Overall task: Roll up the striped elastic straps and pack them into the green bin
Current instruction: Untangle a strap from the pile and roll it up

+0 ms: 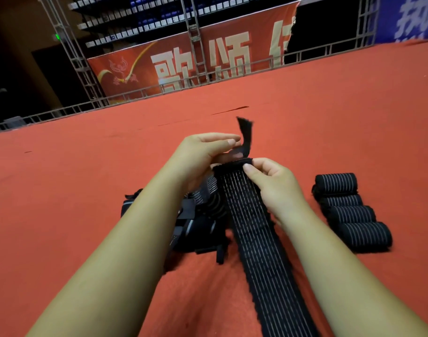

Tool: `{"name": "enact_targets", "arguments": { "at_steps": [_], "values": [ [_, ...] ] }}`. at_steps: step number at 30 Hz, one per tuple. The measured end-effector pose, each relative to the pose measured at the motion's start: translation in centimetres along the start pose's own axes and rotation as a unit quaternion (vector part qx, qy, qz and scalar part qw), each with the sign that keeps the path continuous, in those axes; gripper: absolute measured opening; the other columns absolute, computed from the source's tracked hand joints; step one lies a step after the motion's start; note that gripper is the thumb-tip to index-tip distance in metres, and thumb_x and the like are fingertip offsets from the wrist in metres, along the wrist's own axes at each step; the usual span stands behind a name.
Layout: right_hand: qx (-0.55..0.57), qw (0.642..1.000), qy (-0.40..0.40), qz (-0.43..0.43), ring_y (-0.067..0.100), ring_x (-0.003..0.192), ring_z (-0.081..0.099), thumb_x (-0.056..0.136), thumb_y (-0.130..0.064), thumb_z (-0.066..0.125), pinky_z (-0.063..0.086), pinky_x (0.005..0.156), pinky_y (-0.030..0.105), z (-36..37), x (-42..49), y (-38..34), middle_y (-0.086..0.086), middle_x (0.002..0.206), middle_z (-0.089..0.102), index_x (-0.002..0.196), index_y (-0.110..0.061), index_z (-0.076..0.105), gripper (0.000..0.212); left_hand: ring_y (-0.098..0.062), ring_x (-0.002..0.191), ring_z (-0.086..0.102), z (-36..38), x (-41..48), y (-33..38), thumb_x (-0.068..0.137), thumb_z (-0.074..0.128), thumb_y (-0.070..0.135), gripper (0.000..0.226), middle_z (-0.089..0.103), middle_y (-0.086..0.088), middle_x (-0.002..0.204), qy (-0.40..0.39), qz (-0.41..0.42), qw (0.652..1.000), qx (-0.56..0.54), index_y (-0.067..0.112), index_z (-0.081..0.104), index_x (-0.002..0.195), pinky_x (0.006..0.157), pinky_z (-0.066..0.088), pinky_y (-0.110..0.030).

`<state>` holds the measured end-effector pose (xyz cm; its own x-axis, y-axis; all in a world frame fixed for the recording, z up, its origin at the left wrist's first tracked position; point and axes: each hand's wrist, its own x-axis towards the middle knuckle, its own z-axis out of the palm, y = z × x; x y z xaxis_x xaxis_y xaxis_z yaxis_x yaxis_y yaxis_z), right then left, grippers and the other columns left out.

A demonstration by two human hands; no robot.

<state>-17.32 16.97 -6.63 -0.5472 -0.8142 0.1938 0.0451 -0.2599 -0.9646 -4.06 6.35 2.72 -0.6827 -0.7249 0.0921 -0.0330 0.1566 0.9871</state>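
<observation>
Striped strap, far edge pinched by left hand and right hand, open carpet beyond.

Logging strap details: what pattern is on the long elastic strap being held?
The long elastic strap is black with thin white lengthwise stripes, seen in the head view.

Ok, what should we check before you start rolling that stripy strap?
1. The left hand pinches the black tab: ok.
2. The right hand pinches the top edge of the strap: ok.
3. The strap lies flat, no twist: ok.
4. The rolled straps sit apart, to the right: ok.
5. The loose pile is clear of the strap: cannot tell.
6. The green bin is nearby: cannot tell, not in view.
</observation>
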Motion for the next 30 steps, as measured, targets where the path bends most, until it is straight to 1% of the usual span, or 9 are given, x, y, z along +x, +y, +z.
{"name": "enact_targets", "arguments": {
  "at_steps": [3,6,8,10,14,17,21,26,30],
  "values": [
    [0.024,1.000,0.001,0.021,0.019,0.078,0.074,0.105,-0.022,0.069,0.059,0.076,0.040,0.0,0.3,0.3,0.006,0.095,0.082,0.103,-0.019,0.080,0.012,-0.025,0.104,0.081,-1.9,0.5,-1.2,0.101,0.071,0.006,0.014,0.082,-0.009,0.112,0.048,0.018,0.998,0.046,0.007,0.079,0.113,0.097,0.063,-0.041],
    [-0.023,0.998,-0.025,0.045,0.020,0.077,0.076,0.104,-0.027,0.069,0.060,0.076,0.045,0.0,0.6,1.0,0.006,0.094,0.082,0.100,-0.025,0.079,0.011,-0.014,0.086,0.077,-4.7,1.5,-4.0,0.096,0.076,0.005,0.018,0.081,0.002,0.097,0.122,0.002,0.956,0.267,0.018,0.081,0.106,0.077,0.062,-0.032],
    [-0.042,0.997,-0.028,0.056,0.022,0.078,0.076,0.104,-0.027,0.069,0.062,0.079,0.051,0.0,0.6,1.6,0.008,0.095,0.082,0.099,-0.025,0.079,0.011,-0.015,0.093,0.073,-6.1,1.9,-6.1,0.091,0.077,0.008,0.027,0.080,0.003,0.105,0.097,-0.034,0.897,0.429,0.022,0.080,0.114,0.085,0.058,-0.032],
    [-0.077,0.995,-0.022,0.057,0.023,0.080,0.077,0.103,-0.029,0.069,0.063,0.083,0.051,-0.1,0.7,2.1,0.004,0.094,0.082,0.098,-0.026,0.079,0.011,-0.022,0.109,0.072,-7.0,2.1,-7.8,0.089,0.077,0.009,0.037,0.078,-0.002,0.119,0.054,-0.060,0.854,0.515,0.021,0.077,0.124,0.099,0.056,-0.035],
    [-0.166,0.981,-0.066,0.068,0.031,0.085,0.077,0.100,-0.037,0.070,0.060,0.088,0.051,-0.1,1.0,2.9,-0.001,0.091,0.080,0.096,-0.029,0.076,0.011,-0.022,0.112,0.068,-7.8,2.6,-9.6,0.084,0.079,0.013,0.055,0.074,0.002,0.125,-0.010,-0.104,0.823,0.558,0.030,0.069,0.135,0.097,0.056,-0.036],
    [-0.245,0.960,-0.110,0.072,0.015,0.098,0.074,0.099,-0.039,0.072,0.056,0.096,0.041,0.1,0.9,3.3,-0.013,0.101,0.079,0.097,-0.032,0.075,0.009,-0.021,0.109,0.067,-8.1,3.1,-10.5,0.082,0.081,0.015,0.055,0.071,0.005,0.120,-0.022,-0.098,0.830,0.548,0.030,0.067,0.133,0.092,0.054,-0.034],
    [-0.307,0.939,-0.151,0.034,0.005,0.123,0.062,0.100,-0.039,0.073,0.042,0.105,0.027,0.2,0.7,3.1,-0.020,0.139,0.065,0.110,-0.031,0.074,0.013,-0.022,0.092,0.067,-8.5,3.4,-10.1,0.081,0.087,0.012,0.031,0.070,0.005,0.093,0.036,-0.046,0.864,0.501,0.028,0.066,0.097,0.069,0.044,-0.028],
    [-0.290,0.942,-0.169,-0.031,0.008,0.108,0.067,0.098,-0.039,0.076,0.048,0.106,0.032,1.1,0.8,2.6,-0.024,0.151,0.053,0.097,-0.035,0.075,0.004,-0.014,0.073,0.058,-8.0,2.6,-6.8,0.089,0.082,0.011,0.023,0.065,0.006,0.080,0.076,0.057,0.905,0.415,0.028,0.067,0.090,0.067,0.046,-0.030],
    [-0.251,0.952,-0.146,-0.095,0.007,0.113,0.063,0.097,-0.034,0.077,0.045,0.105,0.029,1.5,0.6,2.1,-0.021,0.137,0.060,0.097,-0.033,0.076,0.001,-0.014,0.073,0.060,-6.7,2.0,-2.7,0.092,0.082,0.013,0.018,0.067,0.002,0.085,0.046,0.122,0.920,0.369,0.028,0.075,0.099,0.070,0.055,-0.034]
  ]
}}
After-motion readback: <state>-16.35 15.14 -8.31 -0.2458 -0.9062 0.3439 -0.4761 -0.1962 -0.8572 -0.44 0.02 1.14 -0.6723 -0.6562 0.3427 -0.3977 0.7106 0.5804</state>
